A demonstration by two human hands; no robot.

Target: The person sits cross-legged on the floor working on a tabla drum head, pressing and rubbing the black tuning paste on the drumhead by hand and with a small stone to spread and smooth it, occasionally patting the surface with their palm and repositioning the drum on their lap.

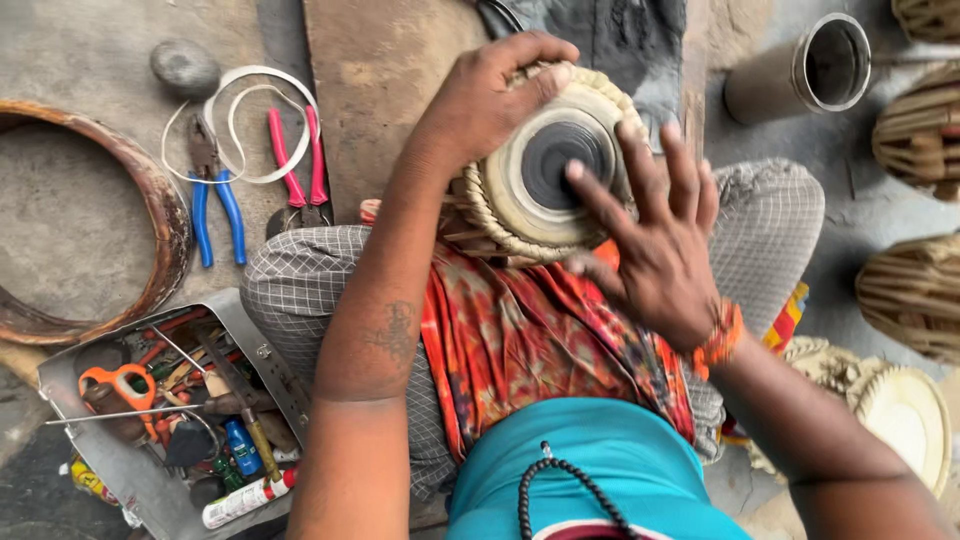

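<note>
Left hand [490, 100] steadies round laced drum [545, 165]; right hand [655, 250] seemingly touches its black centre.

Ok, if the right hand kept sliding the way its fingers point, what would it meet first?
The right hand points up-left across the drum head, index fingertip already on its black centre patch. Going straight on, it would probably meet the left hand, which grips the drum's braided rim.

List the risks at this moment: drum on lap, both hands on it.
1. The small drum rests tilted on the lap, steadied only by the left hand at its rim; it could roll off.
2. The right hand presses fingers on the black centre patch; hard pressure might mark it.
</note>
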